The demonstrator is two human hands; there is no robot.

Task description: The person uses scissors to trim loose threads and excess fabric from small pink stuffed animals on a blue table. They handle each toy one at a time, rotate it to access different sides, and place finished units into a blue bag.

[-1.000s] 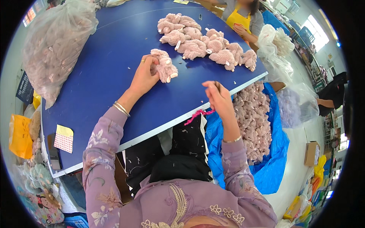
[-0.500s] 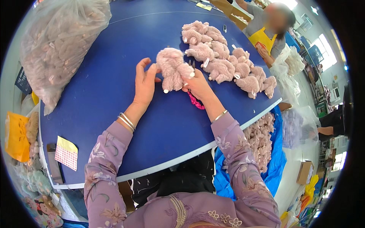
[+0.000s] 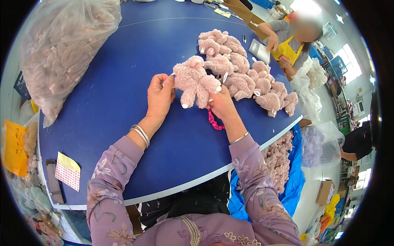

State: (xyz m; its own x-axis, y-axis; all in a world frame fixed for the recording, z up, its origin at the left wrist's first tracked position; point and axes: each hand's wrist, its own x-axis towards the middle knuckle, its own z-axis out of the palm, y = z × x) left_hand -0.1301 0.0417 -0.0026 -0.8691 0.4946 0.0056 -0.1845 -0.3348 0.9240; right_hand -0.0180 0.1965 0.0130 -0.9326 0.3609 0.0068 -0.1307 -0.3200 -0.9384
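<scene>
A fluffy pink plush animal [image 3: 192, 82] hangs above the blue table between my two hands. My left hand [image 3: 159, 97] is closed in a pinch at its left side, where a bit of white shows by the fingertips. My right hand [image 3: 223, 105] grips a lower limb on the other side, close to a white-tipped paw. A bright pink braided loop [image 3: 212, 120] dangles from beneath the right palm. It seems to belong to a slim dark-tipped tool, mostly hidden in that hand. Just beyond lies a pile of matching plush animals [image 3: 238, 84], several with white tags.
A large clear bag of plush pieces [image 3: 61, 57] stands at the left of the table [image 3: 176, 164]. Nearer lie a sticker sheet [image 3: 68, 170] and a dark strip [image 3: 55, 182]. Below the right edge, a blue sack [image 3: 293, 164] holds more plush. A co-worker in a yellow apron [image 3: 287, 49] sits far right.
The plush animal has turned and tilted, with its limbs now spread. My left fingers have closed into a pinch at its side. The co-worker now reaches to a pale packet on the table.
</scene>
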